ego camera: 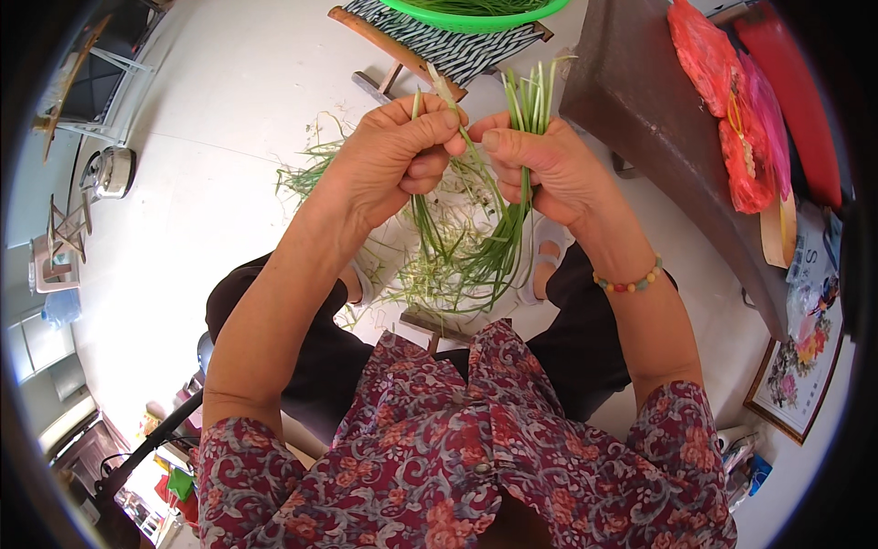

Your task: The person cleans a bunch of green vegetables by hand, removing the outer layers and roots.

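My right hand (542,161) grips an upright bunch of garlic chives (529,96). Their pale stalk ends stick out above the fist, and the green leaves hang down in a curve. Close beside it, my left hand (411,147) holds a few more chive stalks (424,226). Between its thumb and forefinger is a pale, papery stalk end (440,84), on a leaf that reaches across towards the bunch. Below both hands, chive trimmings (435,271) lie scattered on the floor between my feet. A looser heap of chives (302,177) lies to the left, partly behind my left forearm.
Ahead, a green plastic basket (480,24) of chives rests on a low stool with a woven seat (439,49). On the right is a brown table (658,130) with red plastic bags (706,62). A metal kettle (115,171) and a framed picture (799,384) stand farther out.
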The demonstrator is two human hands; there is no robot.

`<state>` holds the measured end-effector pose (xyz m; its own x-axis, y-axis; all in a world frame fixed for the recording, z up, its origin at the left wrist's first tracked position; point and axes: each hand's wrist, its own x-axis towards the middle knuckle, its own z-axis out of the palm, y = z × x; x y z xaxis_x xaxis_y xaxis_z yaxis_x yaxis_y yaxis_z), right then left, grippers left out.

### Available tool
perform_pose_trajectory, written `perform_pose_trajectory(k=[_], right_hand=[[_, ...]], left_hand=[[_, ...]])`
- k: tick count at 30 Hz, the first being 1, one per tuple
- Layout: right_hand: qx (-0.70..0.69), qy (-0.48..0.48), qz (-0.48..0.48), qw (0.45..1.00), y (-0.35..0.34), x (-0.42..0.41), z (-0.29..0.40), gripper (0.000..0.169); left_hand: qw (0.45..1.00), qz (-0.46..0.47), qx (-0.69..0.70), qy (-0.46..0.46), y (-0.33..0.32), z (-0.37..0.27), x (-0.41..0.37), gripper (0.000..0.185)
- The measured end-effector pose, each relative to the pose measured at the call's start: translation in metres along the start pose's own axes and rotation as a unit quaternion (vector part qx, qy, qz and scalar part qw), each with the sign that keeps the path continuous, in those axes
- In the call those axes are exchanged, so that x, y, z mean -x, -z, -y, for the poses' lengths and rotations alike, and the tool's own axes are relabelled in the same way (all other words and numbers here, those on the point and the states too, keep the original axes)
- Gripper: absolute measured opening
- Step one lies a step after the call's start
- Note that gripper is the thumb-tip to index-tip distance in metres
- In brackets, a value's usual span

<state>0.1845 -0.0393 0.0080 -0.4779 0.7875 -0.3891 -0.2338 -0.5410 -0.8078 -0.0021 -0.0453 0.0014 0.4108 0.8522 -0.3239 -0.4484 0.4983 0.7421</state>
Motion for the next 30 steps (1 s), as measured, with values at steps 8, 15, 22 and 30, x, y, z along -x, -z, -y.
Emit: perform_pose_trajectory(k=[8, 15, 22, 30], right_hand=[[0.216, 0.005, -0.005, 0.976, -0.004, 0.009, 0.009, 0.02], [0.168, -0.04, 0.008, 0.985, -0.002, 0.007, 0.008, 0.018], [0.025, 0.032, 0.08, 0.996, 0.021, 0.005, 0.01, 0.016], [-0.08, 0.072, 0.025, 0.994, 0.039, 0.005, 0.032, 0.012]], left_hand=[[0.996, -0.026, -0.085, -0.018, -0.003, -0.006, 0.004, 0.008], [0.716, -0.046, -0.586, -0.375, 0.002, 0.008, -0.005, 0.003], [0.515, -0.152, -0.789, -0.3, 0.028, -0.004, -0.015, 0.005], [0.93, -0.036, -0.352, -0.1, 0.014, -0.006, -0.009, 0.019]])
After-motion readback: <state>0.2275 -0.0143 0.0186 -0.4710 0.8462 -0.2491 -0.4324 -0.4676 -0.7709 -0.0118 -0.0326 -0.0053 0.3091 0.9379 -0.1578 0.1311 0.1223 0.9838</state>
